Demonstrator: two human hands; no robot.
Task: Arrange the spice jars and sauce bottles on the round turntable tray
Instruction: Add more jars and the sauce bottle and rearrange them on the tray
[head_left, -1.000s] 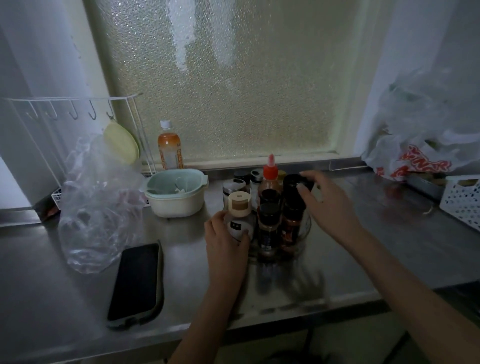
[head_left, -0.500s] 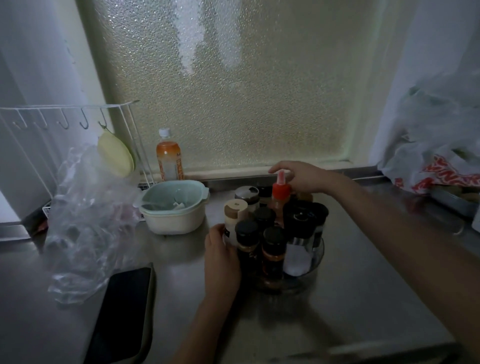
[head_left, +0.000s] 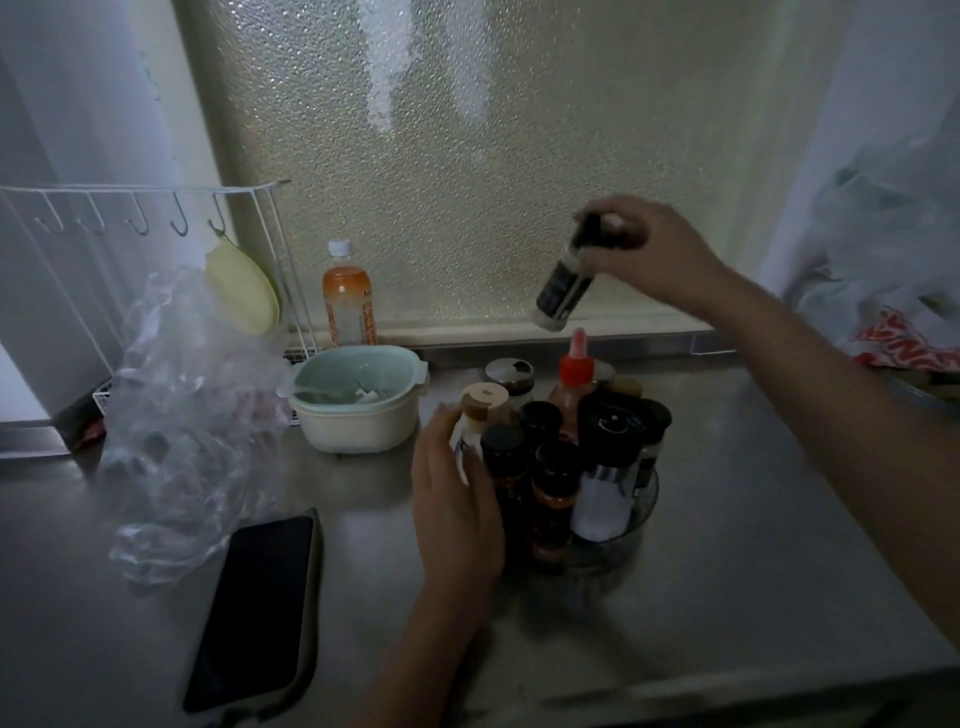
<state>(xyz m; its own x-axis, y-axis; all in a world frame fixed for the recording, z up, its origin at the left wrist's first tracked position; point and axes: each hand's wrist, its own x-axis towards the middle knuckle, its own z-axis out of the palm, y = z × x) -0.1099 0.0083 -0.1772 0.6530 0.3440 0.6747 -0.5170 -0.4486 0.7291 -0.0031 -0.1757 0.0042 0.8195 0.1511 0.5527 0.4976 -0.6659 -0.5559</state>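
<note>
A clear round turntable tray (head_left: 641, 519) on the steel counter is crowded with several dark-capped spice jars (head_left: 556, 478), a red-capped sauce bottle (head_left: 574, 382) and a tall black grinder (head_left: 605, 457). My right hand (head_left: 649, 254) holds a white bottle with a black cap and dark label (head_left: 563, 286) tilted in the air, above the back of the tray. My left hand (head_left: 457, 499) rests against the tray's left side, fingers on a white jar with a tan lid (head_left: 480, 410).
A pale green and white bowl (head_left: 358, 410) sits left of the tray. An orange drink bottle (head_left: 347, 301) stands by the window, a crumpled clear bag (head_left: 187, 415) and white wire rack (head_left: 145, 218) at left, a phone (head_left: 254, 608) in front, a plastic bag (head_left: 904, 312) at right.
My right hand went from the back of the tray up into the air, lifting the white black-capped bottle. My left hand stayed on the tan-lidded jar. The view shifted closer.
</note>
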